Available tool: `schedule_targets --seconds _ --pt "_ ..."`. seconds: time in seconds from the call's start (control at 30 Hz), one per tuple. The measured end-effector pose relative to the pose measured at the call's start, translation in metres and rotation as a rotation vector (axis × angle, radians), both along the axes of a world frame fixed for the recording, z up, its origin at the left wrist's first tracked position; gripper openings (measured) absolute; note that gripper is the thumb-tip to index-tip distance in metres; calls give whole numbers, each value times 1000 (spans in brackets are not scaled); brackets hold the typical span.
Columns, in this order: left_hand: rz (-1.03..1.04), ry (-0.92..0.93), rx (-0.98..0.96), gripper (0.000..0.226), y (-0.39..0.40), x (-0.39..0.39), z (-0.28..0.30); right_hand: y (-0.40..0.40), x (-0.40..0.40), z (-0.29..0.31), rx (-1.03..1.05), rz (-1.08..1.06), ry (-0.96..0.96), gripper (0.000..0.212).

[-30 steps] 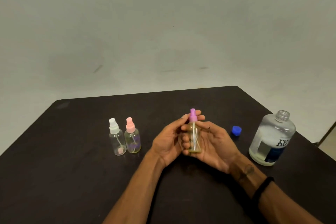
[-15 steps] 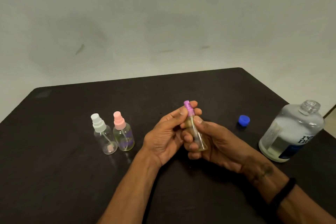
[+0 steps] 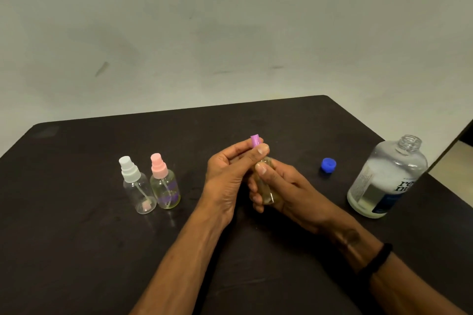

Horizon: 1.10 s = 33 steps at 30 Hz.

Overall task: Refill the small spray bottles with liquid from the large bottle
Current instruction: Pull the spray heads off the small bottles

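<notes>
A small clear spray bottle point(image 3: 266, 190) with a purple spray top point(image 3: 255, 140) is held above the middle of the dark table point(image 3: 76, 250). My right hand point(image 3: 289, 189) wraps its body and my left hand point(image 3: 227, 174) pinches the purple top. The bottle holds pale yellowish liquid. To the left stand two more small spray bottles: one with a white top point(image 3: 135, 186) and one with a pink top point(image 3: 163, 183). The large clear bottle point(image 3: 384, 179) stands uncapped at the right, partly filled. Its blue cap point(image 3: 328, 165) lies on the table between it and my hands.
The table's far edge runs just behind the bottles, against a plain pale wall point(image 3: 230, 33). The table's right edge passes close by the large bottle. A black band point(image 3: 376, 261) sits on my right wrist.
My left fingers have closed more tightly around the purple top. The bottle stays between both hands. The view has shifted a little; the other bottles have not moved on the table.
</notes>
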<state>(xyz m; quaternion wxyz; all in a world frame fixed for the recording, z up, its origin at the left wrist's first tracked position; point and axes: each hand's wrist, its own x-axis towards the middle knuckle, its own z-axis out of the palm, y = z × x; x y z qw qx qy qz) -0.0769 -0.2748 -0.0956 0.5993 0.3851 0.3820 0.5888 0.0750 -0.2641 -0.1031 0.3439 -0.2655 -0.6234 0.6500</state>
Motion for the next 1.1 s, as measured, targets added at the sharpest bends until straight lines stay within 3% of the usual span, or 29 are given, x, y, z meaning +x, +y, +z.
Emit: schedule_targets --seconds 0.13,0.33,0.73,1.1 --pt "-40 30 43 46 -4 3 1 -2 -4 1 -79 -12 90 28" --pt "-182 65 78 38 -2 -2 1 -2 -2 6 -344 63 251 52" --pt "-187 110 124 37 -4 -10 -1 -4 -1 5 -342 51 263 50" --pt "-1 24 63 34 -4 -6 1 1 -5 0 -269 -7 217 48"
